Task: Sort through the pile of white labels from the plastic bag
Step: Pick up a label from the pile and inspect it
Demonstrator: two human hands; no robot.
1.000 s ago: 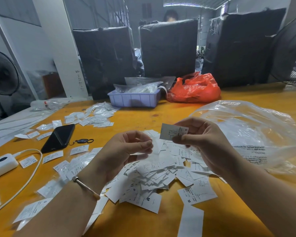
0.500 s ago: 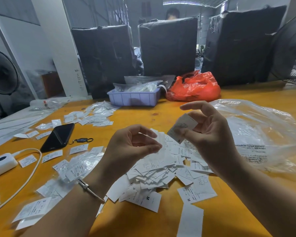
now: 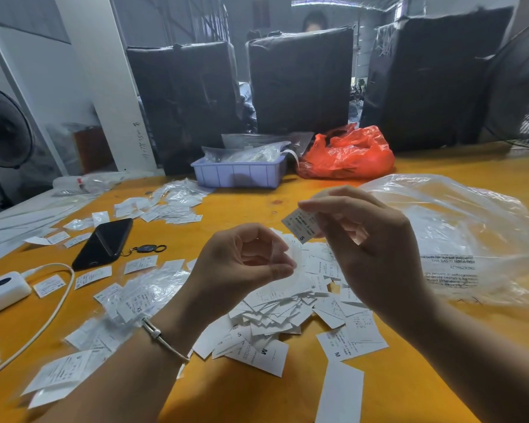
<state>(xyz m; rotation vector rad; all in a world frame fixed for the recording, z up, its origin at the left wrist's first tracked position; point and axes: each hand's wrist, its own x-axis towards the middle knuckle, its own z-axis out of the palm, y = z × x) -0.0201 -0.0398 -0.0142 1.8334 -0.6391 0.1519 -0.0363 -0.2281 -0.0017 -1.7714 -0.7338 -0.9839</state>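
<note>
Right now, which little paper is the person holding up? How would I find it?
Start at the big pile of white labels in the middle of the yellow table. Just above it, the right hand pinches one label in the air. It is the only label lifted off the table, tilted, with an S printed at its lower corner.

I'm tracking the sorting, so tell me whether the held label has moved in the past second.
Yes. The label pinched by the right hand has risen and tilted, ending farther above the pile, toward the blue tray.

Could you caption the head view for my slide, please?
Right hand pinches an S label above the pile.
</note>
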